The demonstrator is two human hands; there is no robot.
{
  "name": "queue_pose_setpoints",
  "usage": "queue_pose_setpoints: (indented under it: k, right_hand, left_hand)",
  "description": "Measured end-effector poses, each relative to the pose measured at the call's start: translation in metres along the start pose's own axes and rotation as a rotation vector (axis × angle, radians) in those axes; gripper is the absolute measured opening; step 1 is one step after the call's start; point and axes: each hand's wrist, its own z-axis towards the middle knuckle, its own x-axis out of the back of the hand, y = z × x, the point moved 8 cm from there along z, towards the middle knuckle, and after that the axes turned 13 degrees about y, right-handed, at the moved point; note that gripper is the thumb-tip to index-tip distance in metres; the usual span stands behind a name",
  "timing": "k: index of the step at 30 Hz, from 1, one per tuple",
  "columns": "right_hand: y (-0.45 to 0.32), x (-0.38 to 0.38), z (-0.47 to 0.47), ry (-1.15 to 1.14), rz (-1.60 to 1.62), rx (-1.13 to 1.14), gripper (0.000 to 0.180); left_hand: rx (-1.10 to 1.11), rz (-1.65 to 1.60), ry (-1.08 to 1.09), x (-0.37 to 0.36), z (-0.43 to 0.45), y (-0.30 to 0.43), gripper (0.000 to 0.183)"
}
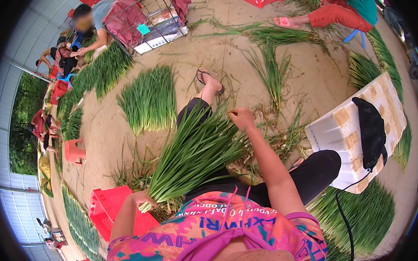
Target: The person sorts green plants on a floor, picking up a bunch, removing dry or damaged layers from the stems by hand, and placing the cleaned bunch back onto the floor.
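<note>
My left hand (143, 198) grips a large bunch of garlic chives (196, 150) near its pale stem ends. The long green leaves fan out across my lap, up and to the right. By the leaf tips, my right hand (242, 119) is raised with its fingers bent inwards. Whether a thin leaf is pinched between those fingertips is too small to tell. Loose leaves and dry trimmings (253, 158) lie on the floor between my legs. Beyond my knee, a flat pile of chives (150, 100) rests with its stem ends towards me.
Left of me is a red plastic crate (106, 206), with a red stool (74, 151) farther off. A white foam box (331, 131) carrying a black bag (370, 132) stands right, beside more chives (362, 214). A wire cage (146, 22) and co-workers (351, 6) are ahead.
</note>
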Motion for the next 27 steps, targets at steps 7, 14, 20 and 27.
queue_pose_setpoints:
  k: [7,14,20,27]
  right_hand:
    - [-0.014,-0.017,0.007,-0.210,-0.192,0.145,0.024]
    - [-0.024,-0.010,0.001,-0.128,-0.081,0.273,0.020]
    - [0.019,0.017,0.014,0.148,0.211,-0.156,0.018]
    - [0.031,0.056,0.005,-0.047,0.252,-0.150,0.020]
  left_hand:
    - [-0.019,0.035,0.026,0.008,0.001,-0.001,0.042]
    - [-0.025,0.053,0.040,0.006,-0.002,-0.001,0.046]
    - [-0.026,0.042,0.013,0.002,-0.004,0.005,0.052]
    - [-0.025,0.081,0.032,-0.005,-0.009,0.015,0.037]
